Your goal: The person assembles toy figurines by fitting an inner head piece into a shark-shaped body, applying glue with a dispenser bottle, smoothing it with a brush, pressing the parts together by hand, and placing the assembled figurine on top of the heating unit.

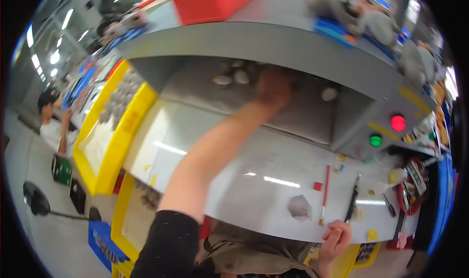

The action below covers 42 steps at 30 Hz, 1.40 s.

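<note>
Cabinet, grey [205, 41]: open-fronted, its deep recess above the tabletop. Worktable, white [239, 195]: glossy, running out in front of the cabinet. Tray, yellow [129, 126]: at the table's left, grey pieces [123, 94] heaped at its far end. Left hand [275, 86]: inside the recess, arm outstretched, blurred; from where I stand I cannot tell whether its fingers are spread or closed on anything. Right hand [337, 238]: at the table's near edge, fingers curled in toward the palm. Brush, red-handled [326, 192]: flat on the table, bristles near the right hand. Small pale rounded pieces [241, 76]: in the recess, several left of the left hand, one to its right.
</note>
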Motion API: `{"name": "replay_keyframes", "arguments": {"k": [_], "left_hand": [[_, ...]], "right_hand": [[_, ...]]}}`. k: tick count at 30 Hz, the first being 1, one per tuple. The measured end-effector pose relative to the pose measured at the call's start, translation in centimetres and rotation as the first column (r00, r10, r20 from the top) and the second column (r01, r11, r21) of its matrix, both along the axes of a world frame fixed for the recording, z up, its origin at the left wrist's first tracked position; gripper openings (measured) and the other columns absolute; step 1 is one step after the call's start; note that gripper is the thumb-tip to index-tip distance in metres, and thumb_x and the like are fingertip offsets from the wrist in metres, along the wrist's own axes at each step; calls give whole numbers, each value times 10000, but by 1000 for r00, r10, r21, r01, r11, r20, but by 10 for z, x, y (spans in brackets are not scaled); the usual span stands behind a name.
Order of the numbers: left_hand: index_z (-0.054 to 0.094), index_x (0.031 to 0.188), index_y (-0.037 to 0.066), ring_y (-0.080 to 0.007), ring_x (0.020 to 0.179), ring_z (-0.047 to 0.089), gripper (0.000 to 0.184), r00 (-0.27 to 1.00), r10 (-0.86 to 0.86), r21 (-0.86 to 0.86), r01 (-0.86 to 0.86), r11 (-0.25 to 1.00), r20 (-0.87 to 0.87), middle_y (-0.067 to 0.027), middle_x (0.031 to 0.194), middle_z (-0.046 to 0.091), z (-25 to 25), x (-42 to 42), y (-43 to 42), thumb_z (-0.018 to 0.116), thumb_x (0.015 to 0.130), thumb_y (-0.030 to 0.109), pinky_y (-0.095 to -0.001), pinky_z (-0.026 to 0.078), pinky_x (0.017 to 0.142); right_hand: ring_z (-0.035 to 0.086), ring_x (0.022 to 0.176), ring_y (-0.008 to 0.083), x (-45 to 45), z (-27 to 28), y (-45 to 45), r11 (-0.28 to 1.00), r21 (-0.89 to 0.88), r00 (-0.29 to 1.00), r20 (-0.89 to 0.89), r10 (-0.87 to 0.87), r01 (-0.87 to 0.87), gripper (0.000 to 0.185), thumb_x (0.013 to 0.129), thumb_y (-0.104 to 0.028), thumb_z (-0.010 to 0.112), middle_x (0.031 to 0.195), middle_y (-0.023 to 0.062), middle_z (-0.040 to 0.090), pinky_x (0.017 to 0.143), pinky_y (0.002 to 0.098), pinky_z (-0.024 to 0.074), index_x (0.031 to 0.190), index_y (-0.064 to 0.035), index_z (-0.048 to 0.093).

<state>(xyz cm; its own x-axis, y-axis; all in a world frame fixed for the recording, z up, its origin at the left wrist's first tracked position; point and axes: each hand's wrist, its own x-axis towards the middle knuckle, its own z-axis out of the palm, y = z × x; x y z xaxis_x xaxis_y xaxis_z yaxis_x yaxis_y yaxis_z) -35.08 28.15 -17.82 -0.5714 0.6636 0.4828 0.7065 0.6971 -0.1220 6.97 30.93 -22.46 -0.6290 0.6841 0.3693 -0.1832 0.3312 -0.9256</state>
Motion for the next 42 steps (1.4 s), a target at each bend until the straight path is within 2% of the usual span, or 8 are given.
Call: {"name": "replay_keyframes", "arguments": {"k": [3, 8, 14, 19, 25, 31, 38, 42], "left_hand": [[671, 1060, 163, -308, 1054, 574, 351, 999, 39, -162, -36, 986, 14, -145, 1076, 623, -4, -2, 3, 643, 728, 273, -434, 455, 885], [611, 1133, 113, -288, 951, 605, 403, 984, -172, 238, 154, 959, 55, -145, 1115, 588, 22, 44, -44, 644, 762, 269, -406, 487, 797], [492, 1269, 81, -172, 920, 593, 482, 138, -685, 699, -110, 707, 715, -106, 1217, 467, 54, 199, -165, 603, 803, 29, -261, 485, 755], [571, 1214, 101, -184, 1064, 520, 507, 22, -645, 640, 103, 761, 764, -83, 1162, 470, 25, 305, -219, 591, 725, -34, -269, 471, 833], [493, 1235, 53, -197, 1119, 513, 513, -64, -648, 639, -116, 761, 759, -89, 1220, 449, -26, 336, -233, 550, 741, -73, -318, 448, 942], [354, 1405, 56, -159, 1208, 458, 570, -439, -749, 603, -447, 661, 495, -62, 1288, 473, -31, 353, -235, 577, 881, 37, -306, 392, 999], [314, 1433, 52, -162, 1226, 446, 559, -538, -779, 458, -632, 625, 321, -89, 1326, 469, -48, 357, -233, 540, 922, 49, -308, 367, 1025], [398, 1346, 68, -217, 964, 577, 465, -607, -757, 423, -636, 646, 242, -121, 1105, 550, -58, 352, -235, 512, 941, 264, -375, 503, 816]], "right_hand": [[444, 474, 81, -5, 12, -7, 999, 35, 997, 77, -12, 10, 124, 917, -62, 467, 611, 40, 490, 451, 221, 326, 854, -9, 560], [454, 478, 80, -8, 21, -8, 996, 77, 996, 86, -39, 32, 108, 907, -35, 488, 649, 39, 515, 441, 224, 326, 846, -10, 573], [494, 672, 107, -4, 20, -11, 976, 212, 999, -16, 49, -44, 66, 896, -65, 572, 794, 51, 541, 619, 226, 400, 922, -4, 571], [586, 869, 155, 2, 55, -68, 907, -54, 894, 155, 420, -417, 397, 780, -130, 734, 1061, 104, 577, 755, 275, 468, 1123, -26, 562], [599, 929, 167, 29, 15, -95, 829, -330, 781, 304, 546, -451, 451, 725, -97, 783, 1082, 68, 594, 756, 281, 501, 1120, -43, 570], [582, 945, 164, 36, 5, -102, 893, -183, 872, 205, 444, -412, 392, 743, -88, 768, 1111, 71, 561, 747, 288, 500, 1089, -58, 586], [602, 885, 244, 38, 40, -76, 824, -40, 741, 416, 528, -565, 252, 822, -68, 679, 1041, 97, 599, 762, 305, 500, 1062, -38, 609], [617, 818, 162, 53, 57, -15, 980, 181, 954, 299, 24, -82, 124, 858, -62, 643, 896, 57, 652, 737, 260, 481, 977, -27, 642]]}}
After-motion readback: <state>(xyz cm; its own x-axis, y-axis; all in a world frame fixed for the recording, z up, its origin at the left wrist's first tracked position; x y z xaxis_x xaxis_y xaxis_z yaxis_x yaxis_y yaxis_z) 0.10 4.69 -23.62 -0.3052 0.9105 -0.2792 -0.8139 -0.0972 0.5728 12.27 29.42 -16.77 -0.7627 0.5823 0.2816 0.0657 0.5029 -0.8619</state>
